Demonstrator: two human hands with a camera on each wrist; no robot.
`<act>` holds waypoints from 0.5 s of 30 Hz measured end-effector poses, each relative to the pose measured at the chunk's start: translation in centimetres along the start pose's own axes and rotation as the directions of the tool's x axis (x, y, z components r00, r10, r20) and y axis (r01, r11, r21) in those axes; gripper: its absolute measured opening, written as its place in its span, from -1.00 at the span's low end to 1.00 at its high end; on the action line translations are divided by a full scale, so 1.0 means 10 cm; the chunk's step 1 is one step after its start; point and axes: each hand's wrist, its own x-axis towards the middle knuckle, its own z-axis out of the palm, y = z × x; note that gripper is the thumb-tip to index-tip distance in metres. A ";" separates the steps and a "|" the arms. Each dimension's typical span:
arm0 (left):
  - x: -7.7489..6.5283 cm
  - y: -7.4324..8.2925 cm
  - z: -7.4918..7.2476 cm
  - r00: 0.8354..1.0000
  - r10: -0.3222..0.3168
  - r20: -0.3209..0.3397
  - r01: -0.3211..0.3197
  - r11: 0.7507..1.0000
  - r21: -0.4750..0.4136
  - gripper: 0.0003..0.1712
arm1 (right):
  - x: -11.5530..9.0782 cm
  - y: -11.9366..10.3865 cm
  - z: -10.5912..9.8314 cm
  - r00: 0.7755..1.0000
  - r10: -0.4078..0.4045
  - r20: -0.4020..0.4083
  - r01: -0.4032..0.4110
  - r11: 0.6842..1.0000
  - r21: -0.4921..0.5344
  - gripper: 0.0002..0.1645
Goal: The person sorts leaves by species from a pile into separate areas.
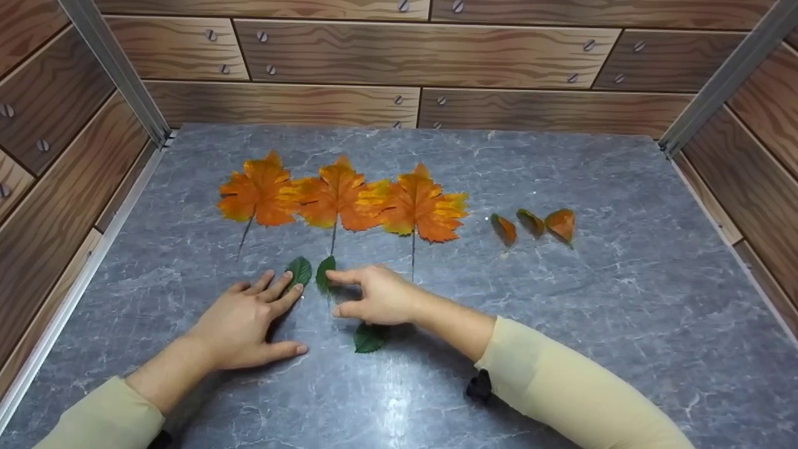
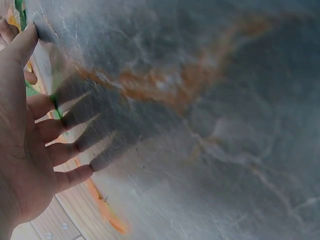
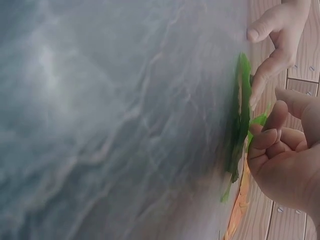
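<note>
My left hand (image 1: 240,324) lies with spread, straight fingers over the table, its fingertips on a green leaf (image 1: 300,269). To the right of that leaf is a second green leaf (image 1: 325,274), and the extended index finger of my right hand (image 1: 386,296) touches it. The right thumb points the same way, apart from the index finger, while the other fingers curl in, as the right wrist view shows. A third green leaf (image 1: 369,338) lies partly hidden below the right hand. In the left wrist view the left hand (image 2: 25,150) has its fingertips down on the surface.
Three orange maple leaves with stems, a left (image 1: 259,193), a middle (image 1: 336,196) and a right one (image 1: 418,206), lie overlapping in a row behind the hands. Three small curled orange-green leaves (image 1: 561,224) sit to their right. Wood-patterned panels (image 1: 424,56) wall the grey marbled table (image 1: 623,299).
</note>
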 end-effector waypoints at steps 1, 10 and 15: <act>0.00 0.00 0.00 1.000 0.000 0.000 0.000 1.000 -0.001 0.18 | 0.00 0.00 0.00 1.000 0.005 0.008 -0.005 1.000 0.013 -0.14; 0.00 0.00 0.00 1.000 0.004 0.000 -0.004 1.000 0.004 0.19 | 0.01 -0.01 0.03 1.000 0.023 0.007 -0.023 0.998 0.050 -0.13; 0.01 0.00 0.00 1.000 0.005 0.000 -0.005 1.000 0.010 0.19 | 0.02 -0.01 0.04 1.000 0.026 -0.001 -0.026 0.999 0.045 -0.08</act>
